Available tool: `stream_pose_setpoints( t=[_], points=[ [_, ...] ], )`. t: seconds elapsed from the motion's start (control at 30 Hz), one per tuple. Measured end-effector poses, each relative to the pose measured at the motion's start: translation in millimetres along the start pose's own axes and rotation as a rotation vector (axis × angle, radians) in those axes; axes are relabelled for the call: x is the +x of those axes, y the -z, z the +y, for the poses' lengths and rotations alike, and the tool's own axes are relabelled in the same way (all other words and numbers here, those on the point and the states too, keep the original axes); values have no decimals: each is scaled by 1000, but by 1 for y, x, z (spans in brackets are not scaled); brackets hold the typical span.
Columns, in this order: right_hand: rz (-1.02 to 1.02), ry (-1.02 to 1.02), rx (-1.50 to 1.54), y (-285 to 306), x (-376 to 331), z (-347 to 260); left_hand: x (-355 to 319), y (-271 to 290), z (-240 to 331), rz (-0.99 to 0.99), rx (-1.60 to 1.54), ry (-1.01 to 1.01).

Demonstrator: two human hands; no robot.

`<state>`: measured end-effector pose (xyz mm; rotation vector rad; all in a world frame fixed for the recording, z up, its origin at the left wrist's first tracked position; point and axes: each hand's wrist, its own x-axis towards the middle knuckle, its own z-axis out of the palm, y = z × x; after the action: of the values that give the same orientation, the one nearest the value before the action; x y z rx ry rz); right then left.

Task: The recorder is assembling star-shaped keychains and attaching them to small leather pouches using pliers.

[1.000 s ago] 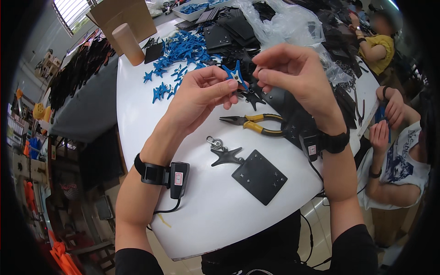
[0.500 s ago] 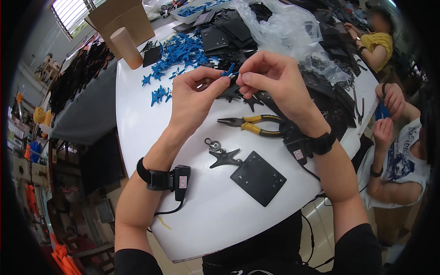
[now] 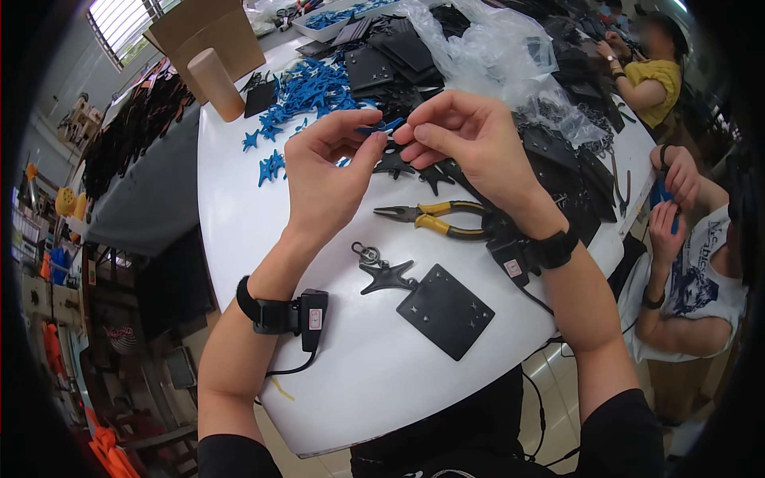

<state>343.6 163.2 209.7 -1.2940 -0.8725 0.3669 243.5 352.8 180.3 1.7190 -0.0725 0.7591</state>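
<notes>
My left hand [image 3: 325, 175] pinches a small blue star-shaped charm [image 3: 391, 125] between thumb and fingertips, raised over the table. Against its right side is my right hand [image 3: 482, 147], closed with thumb and fingers together; whatever they grip is too small to make out. Black star-shaped pieces [image 3: 435, 178] lie just beneath my fingers. Nearer me are pliers [image 3: 442, 219] with yellow and black handles. Below them a black star charm [image 3: 387, 277] is linked to metal rings [image 3: 366, 254] and to a studded black square tag [image 3: 446, 311], all flat on the table.
Blue star pieces [image 3: 307, 92] are heaped at the back left, near a tan cylinder [image 3: 215, 84] and a cardboard box [image 3: 211, 36]. Clear plastic bags [image 3: 494, 48] cover black pieces at the back. Co-workers sit along the right; one handles a blue piece [image 3: 663, 195].
The blue charm has turned between my left fingertips and sits a little lower and further left. My right fingers have shifted left with it. The things on the table stay put.
</notes>
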Motion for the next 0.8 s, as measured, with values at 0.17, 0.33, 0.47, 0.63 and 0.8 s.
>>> stream_pose_setpoints(
  t=[0.17, 0.33, 0.47, 0.63, 0.8],
  points=[
    [-9, 59, -117, 4, 0, 6, -4, -2, 6, -1, 124, -49],
    [5, -3, -168, -3, -2, 7, -4, 0, 1, -118, 215, -197],
    [22, 4, -168, -3, -2, 8, -5, -4, 2, -100, 201, -134],
    [15, 76, -259, -2, -2, 10, -4, -5, 1, -39, 150, -187],
    [40, 46, -149, -5, -4, 7, -6, -8, 3, -34, 156, -195]
  ],
)
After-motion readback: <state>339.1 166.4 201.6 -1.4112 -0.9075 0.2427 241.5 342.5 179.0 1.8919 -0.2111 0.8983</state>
